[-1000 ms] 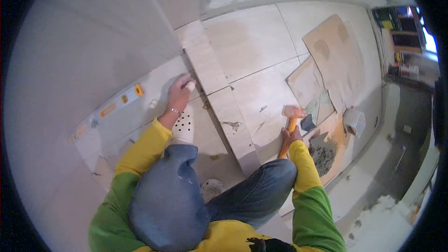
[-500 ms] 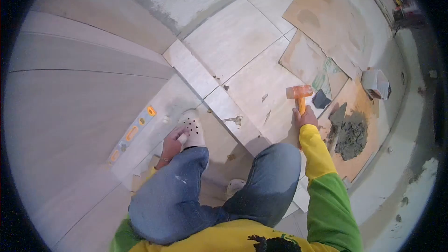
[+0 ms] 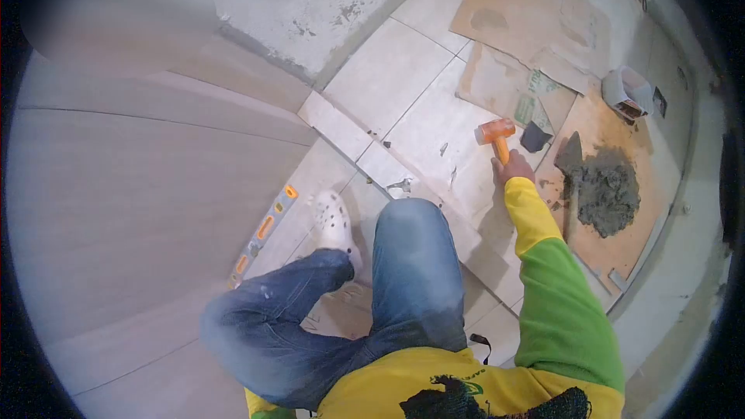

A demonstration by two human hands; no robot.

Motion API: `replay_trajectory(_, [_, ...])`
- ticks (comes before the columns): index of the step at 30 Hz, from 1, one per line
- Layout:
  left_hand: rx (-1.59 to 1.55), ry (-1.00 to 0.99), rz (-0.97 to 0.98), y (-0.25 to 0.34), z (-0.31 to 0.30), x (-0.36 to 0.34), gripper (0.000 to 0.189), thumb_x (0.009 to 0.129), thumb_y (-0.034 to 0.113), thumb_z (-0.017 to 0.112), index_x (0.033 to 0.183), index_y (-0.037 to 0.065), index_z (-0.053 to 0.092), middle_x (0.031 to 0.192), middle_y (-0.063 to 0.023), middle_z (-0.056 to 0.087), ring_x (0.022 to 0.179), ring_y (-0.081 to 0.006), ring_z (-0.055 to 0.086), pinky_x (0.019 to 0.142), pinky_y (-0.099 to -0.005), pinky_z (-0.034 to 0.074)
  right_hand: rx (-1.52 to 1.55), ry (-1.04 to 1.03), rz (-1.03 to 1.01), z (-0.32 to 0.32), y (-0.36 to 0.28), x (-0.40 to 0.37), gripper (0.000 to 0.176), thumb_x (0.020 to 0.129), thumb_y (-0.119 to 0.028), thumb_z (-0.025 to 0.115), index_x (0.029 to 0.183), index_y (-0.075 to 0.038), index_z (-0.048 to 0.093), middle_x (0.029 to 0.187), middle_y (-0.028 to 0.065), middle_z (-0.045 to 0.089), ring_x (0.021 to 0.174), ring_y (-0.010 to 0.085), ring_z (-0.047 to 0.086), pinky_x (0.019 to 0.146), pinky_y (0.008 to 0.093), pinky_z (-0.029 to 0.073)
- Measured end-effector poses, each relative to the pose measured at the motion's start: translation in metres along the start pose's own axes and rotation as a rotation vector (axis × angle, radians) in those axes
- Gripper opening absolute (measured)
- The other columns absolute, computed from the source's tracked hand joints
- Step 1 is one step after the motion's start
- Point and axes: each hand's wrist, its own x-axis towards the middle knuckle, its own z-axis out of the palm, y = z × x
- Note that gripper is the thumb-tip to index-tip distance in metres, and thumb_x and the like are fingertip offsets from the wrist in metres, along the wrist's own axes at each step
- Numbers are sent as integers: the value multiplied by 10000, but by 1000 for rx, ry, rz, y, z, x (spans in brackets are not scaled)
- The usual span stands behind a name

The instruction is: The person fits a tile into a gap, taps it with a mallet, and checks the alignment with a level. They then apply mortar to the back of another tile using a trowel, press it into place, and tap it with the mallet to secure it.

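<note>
My right hand is closed round the handle of an orange mallet, whose head lies over the large pale floor tiles. Just right of the mallet head is a dark angular piece. A trowel rests beside a heap of wet grey mortar on an orange-brown board. My left hand is out of sight; only a bit of that sleeve shows at the bottom edge. A spirit level with orange-rimmed vials lies along the base of the left wall.
Cardboard sheets cover tiles at the back, and a white container stands right of them. A narrow tile strip runs across the floor by my white clog. A blurred patch hides the upper left.
My left hand has left the clog and gone out of view. My right knee has shifted left and the view has turned slightly. The mallet stays in my right hand.
</note>
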Motion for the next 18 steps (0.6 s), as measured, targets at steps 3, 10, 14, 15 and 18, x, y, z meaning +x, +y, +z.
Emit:
replay_trajectory(3, [-85, -29, 107, 35, -12, -21, 477, 955, 329, 535, 1273, -27, 517, 1107, -139, 620, 1031, -235, 600, 922, -370, 481, 16, 12, -7, 1, 2, -3, 483, 837, -511, 620, 1034, -78, 540, 1039, 201, 614, 986, 395, 612, 831, 495, 489])
replay_trajectory(10, [48, -466, 752, 153, 109, -127, 504, 965, 347, 504, 1291, -36, 490, 1146, -170, 592, 1043, -272, 590, 922, -405, 482, 8, 1, -22, -1, -5, -8, 489, 871, -495, 568, 1087, -61, 507, 1069, 231, 591, 1006, 408, 598, 856, 490, 473])
replay_trajectory(14, [257, -627, 967, 179, 243, -176, 394, 939, 238, 539, 1228, -28, 564, 1139, -178, 618, 1087, -301, 593, 967, -434, 456, -2, 57, 9, 17, 0, -3, 494, 852, -497, 603, 1091, -70, 532, 1090, 206, 607, 1016, 396, 601, 867, 490, 474])
replay_trajectory(15, [333, -652, 977, 175, 266, -172, 367, 936, 196, 558, 1206, -52, 572, 1079, -171, 644, 1025, -281, 623, 936, -415, 483, -2, 94, 29, 19, 4, 2, 496, 832, -496, 637, 1081, -75, 553, 1087, 192, 622, 1024, 381, 605, 872, 484, 479])
replay_trajectory(18, [689, -757, 837, 143, 320, -115, 388, 887, 160, 640, 1216, -36, 576, 1136, -149, 642, 1009, -234, 636, 926, -340, 481, 74, 12, 121, 18, 1, 4, 472, 817, -448, 663, 1077, -58, 604, 1072, 203, 647, 1019, 379, 620, 869, 472, 491])
